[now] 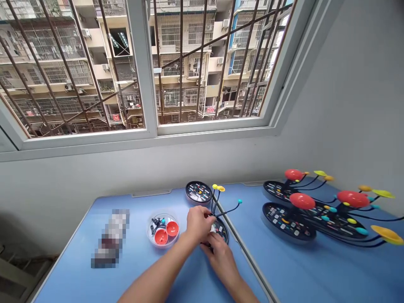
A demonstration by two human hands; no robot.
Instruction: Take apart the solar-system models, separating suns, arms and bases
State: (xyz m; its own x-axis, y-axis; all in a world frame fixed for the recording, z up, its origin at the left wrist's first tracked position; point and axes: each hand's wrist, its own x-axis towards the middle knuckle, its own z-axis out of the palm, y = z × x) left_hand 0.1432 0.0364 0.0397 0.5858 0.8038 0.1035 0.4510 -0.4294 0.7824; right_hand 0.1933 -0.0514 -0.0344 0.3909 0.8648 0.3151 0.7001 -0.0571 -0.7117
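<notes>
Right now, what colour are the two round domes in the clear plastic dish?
Red-orange, best seen in the head view: the domes lie in the clear dish.

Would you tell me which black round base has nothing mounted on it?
The far one on the left table: every other base carries stems.

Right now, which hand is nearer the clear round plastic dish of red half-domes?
Left hand, just right of the clear round plastic dish; right hand lies farther right, past the left hand.
</notes>
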